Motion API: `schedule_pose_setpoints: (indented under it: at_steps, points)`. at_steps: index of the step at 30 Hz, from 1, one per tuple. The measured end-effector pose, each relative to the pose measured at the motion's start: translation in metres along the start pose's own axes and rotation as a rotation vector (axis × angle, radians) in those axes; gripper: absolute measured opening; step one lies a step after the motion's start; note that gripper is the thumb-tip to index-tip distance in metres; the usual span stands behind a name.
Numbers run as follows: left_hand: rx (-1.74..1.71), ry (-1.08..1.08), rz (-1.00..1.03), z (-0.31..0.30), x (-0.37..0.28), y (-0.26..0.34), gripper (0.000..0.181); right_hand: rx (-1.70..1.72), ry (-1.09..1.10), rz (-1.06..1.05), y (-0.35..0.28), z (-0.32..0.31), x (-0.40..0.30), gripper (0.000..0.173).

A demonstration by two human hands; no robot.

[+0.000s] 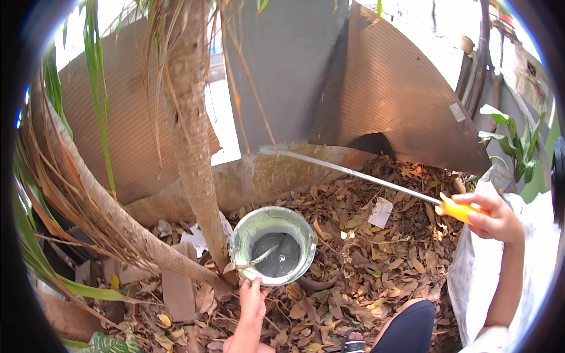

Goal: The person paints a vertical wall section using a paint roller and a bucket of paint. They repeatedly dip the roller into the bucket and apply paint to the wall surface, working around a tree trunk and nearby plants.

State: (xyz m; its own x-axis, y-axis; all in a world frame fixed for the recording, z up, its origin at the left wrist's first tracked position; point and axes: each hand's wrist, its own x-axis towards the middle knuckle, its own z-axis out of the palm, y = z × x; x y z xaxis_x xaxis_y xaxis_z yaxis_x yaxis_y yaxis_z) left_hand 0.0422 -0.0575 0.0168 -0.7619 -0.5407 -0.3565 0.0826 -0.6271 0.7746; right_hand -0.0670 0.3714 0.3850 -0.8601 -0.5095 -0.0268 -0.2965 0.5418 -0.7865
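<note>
My left hand (253, 302) grips the near rim of a pale, paint-stained bucket (242, 240), which stands tilted slightly above or on the leaf litter. Grey liquid, apparently paint (282, 264), covers its bottom, and a thin stick (267, 253) leans inside over the rim. Out to the right, my right hand (496, 220) is closed around the orange-yellow handle of a long metal-shafted tool (384, 183). The tool's shaft reaches left to the foot of a grey wall panel (282, 75). Its far end is pale and blurred, so its kind and any contact are unclear.
A slender tree trunk (190, 119) rises left of the bucket; another trunk (110, 212) slants across the left. Corrugated brown sheets (397, 88) lean against the low wall (260, 176). A white sack (468, 273) lies at right, with dry leaves (375, 273) underfoot.
</note>
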Motion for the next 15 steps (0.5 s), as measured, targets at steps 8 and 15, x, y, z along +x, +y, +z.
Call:
schedule_pose_setpoints:
  at_steps: [8,15]
  points:
    - [-0.014,-0.023,0.022,-0.006,0.006,-0.008,0.025,-0.161,0.480,-0.400,-0.003,0.048,0.110,0.036]
    - [-0.011,-0.032,0.049,-0.006,0.006,-0.009,0.022,-0.194,0.813,-0.536,-0.041,0.062,0.236,0.039]
